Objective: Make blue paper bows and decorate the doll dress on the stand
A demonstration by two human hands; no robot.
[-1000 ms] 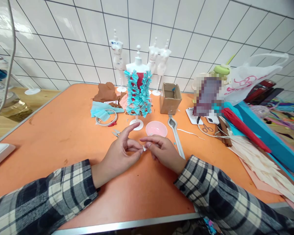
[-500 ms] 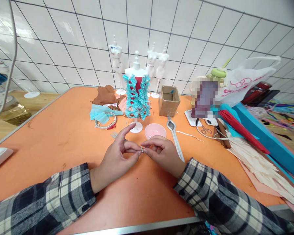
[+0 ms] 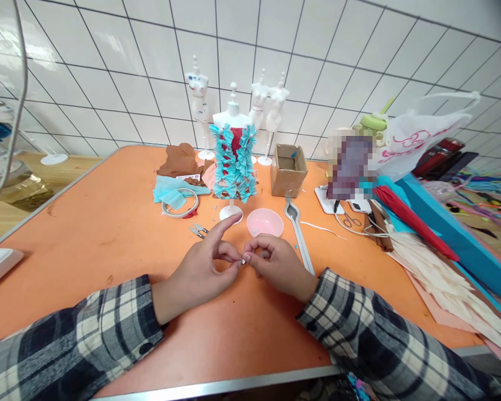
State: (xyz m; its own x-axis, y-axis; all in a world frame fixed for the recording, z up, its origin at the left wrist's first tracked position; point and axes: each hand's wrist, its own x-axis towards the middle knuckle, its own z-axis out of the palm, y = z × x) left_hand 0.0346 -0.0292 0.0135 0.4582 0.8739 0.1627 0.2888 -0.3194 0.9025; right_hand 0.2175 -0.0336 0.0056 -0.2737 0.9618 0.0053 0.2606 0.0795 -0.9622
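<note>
Small white piece [image 3: 244, 261]: located at the meeting point of 2 sets of fingertips, above the near part of the orange table [image 3: 108, 239]. Its exact form is too small to tell.

Left hand [image 3: 200, 270]: thumb and a bent finger pinched together at the piece; index finger raised clear and pointing up and away. Right hand [image 3: 278, 262]: thumb and index finger closed on the piece, remaining fingers curled in. Plaid sleeves [image 3: 121, 312] cover the 2 forearms.

Pink bowl [image 3: 271, 221]: just beyond the right hand, holding a few tiny items near its left side; their kind cannot be determined. Thread snips [image 3: 199, 230]: lying on the table just beyond the left hand.

Dress form [image 3: 231, 118]: upright on a white round base, beyond the hands, wearing a garment of turquoise ruffles [image 3: 246, 161] with red showing at the chest. Behind it stand 3 other white forms [image 3: 199, 89]. Cardboard box [image 3: 290, 181]: open at the top, to the right of the dressed form. Hoop [image 3: 196, 205]: left of that form's base, partly over turquoise cloth [image 3: 167, 190].
</note>
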